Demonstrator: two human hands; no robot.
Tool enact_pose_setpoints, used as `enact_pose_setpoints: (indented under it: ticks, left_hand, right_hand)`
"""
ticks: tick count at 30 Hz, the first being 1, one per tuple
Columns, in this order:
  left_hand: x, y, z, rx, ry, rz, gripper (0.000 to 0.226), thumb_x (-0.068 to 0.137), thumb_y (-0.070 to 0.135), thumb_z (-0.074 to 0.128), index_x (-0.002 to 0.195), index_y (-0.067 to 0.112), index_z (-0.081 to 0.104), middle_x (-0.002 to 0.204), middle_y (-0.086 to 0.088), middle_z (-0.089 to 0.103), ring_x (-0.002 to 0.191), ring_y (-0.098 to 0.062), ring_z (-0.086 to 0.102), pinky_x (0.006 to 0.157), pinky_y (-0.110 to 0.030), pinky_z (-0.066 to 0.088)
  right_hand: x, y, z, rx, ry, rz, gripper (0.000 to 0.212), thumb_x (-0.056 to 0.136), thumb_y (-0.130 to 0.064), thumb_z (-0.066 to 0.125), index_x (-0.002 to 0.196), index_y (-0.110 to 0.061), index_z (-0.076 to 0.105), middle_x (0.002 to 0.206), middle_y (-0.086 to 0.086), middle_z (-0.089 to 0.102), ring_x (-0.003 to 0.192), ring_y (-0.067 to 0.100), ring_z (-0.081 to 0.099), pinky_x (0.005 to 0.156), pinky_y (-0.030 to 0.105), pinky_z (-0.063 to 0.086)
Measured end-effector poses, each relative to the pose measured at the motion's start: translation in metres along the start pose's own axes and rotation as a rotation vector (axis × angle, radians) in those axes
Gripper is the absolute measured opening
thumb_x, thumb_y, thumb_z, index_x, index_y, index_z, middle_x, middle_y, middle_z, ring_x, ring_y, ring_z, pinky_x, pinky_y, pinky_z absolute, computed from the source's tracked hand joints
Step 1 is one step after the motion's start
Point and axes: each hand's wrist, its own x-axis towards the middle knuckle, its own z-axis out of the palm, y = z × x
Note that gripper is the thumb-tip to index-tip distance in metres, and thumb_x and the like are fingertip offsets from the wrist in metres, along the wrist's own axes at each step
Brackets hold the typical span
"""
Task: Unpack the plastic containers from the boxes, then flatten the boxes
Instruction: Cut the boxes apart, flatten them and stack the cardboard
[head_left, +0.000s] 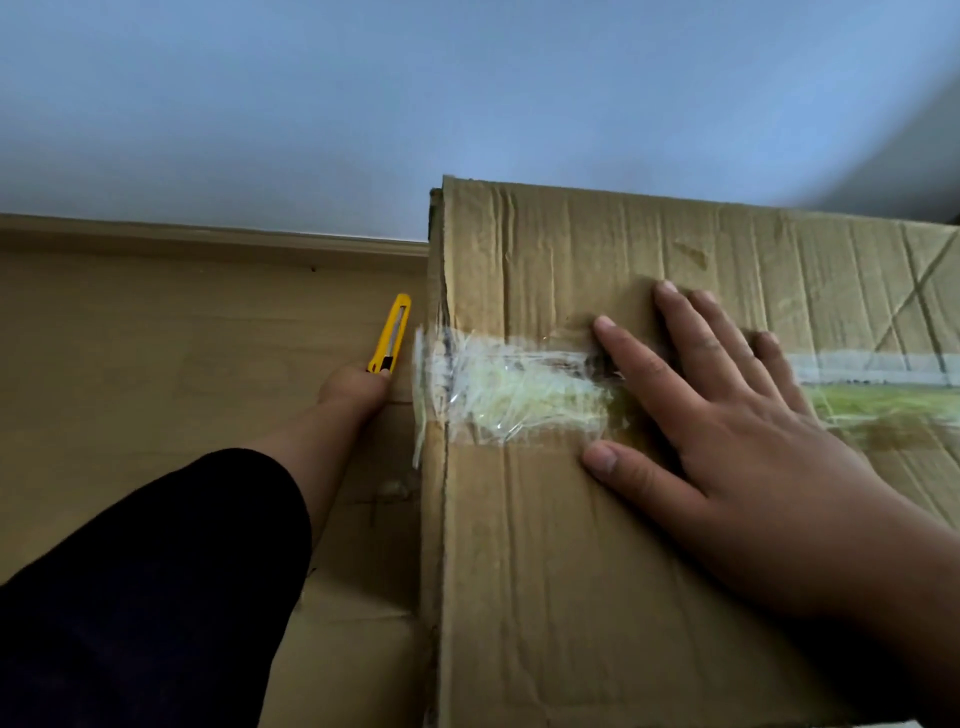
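A large creased cardboard box (545, 519) fills the right half of the view, its top flaps sealed by a strip of clear tape (519, 389) that wraps over the left edge. My right hand (737, 426) lies flat on the box top with fingers spread, over the tape seam. My left hand (353, 387) is down beside the box's left side and grips a yellow utility knife (390, 332), which points away from me. No plastic containers are visible.
A wooden floor (156, 364) stretches to the left, ending at a skirting board (208, 236) and a pale wall (363, 104). Flat cardboard (353, 649) lies on the floor at the box's lower left.
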Motion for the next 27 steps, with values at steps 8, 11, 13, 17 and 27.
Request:
enact_pose_setpoints:
  ticks: [8,11,13,17,27]
  left_hand:
    - [-0.036,0.006,-0.018,-0.267,0.044,0.031,0.031,0.078,0.038,0.064,0.101,0.019,0.072,0.105,-0.008,0.072,0.101,-0.032,0.067,0.094,-0.049,0.054]
    - [-0.047,0.008,-0.025,-0.389,0.079,0.093,0.019,0.075,0.041,0.071,0.088,0.029,0.074,0.089,-0.002,0.075,0.09,-0.03,0.07,0.086,-0.056,0.056]
    - [-0.067,0.019,-0.033,-0.459,0.068,0.152,0.019,0.081,0.04,0.07,0.091,0.025,0.073,0.088,-0.003,0.075,0.089,-0.029,0.07,0.085,-0.055,0.056]
    - [-0.134,0.066,-0.066,-0.604,0.148,0.332,0.015,0.097,0.028,0.057,0.093,0.017,0.067,0.087,-0.004,0.068,0.079,-0.019,0.06,0.072,-0.035,0.048]
    - [-0.323,0.163,-0.108,-0.786,0.223,0.558,0.024,0.09,0.021,0.066,0.067,0.015,0.067,0.054,0.001,0.056,0.053,-0.014,0.045,0.054,-0.028,0.032]
  right_hand:
    - [-0.001,0.001,0.002,0.006,0.009,-0.014,0.082,0.071,-0.088,-0.009,0.141,-0.055,-0.035,0.155,-0.009,-0.044,0.136,0.006,-0.048,0.122,0.045,-0.015]
    - [-0.002,0.002,0.004,0.021,0.024,-0.023,0.083,0.073,-0.087,-0.007,0.144,-0.053,-0.031,0.156,-0.008,-0.042,0.137,0.008,-0.046,0.122,0.046,-0.015]
    - [-0.002,0.003,0.004,0.023,0.029,-0.025,0.085,0.072,-0.087,-0.007,0.146,-0.052,-0.03,0.156,-0.008,-0.042,0.139,0.009,-0.045,0.122,0.046,-0.016]
    - [-0.002,0.003,0.004,0.053,0.055,-0.034,0.089,0.07,-0.088,-0.006,0.149,-0.052,-0.024,0.159,-0.007,-0.036,0.142,0.01,-0.04,0.122,0.046,-0.015]
    - [-0.021,0.014,-0.003,0.346,0.192,-0.126,0.07,0.096,-0.064,0.038,0.157,-0.035,0.022,0.167,-0.007,0.006,0.152,0.006,-0.008,0.125,0.041,-0.004]
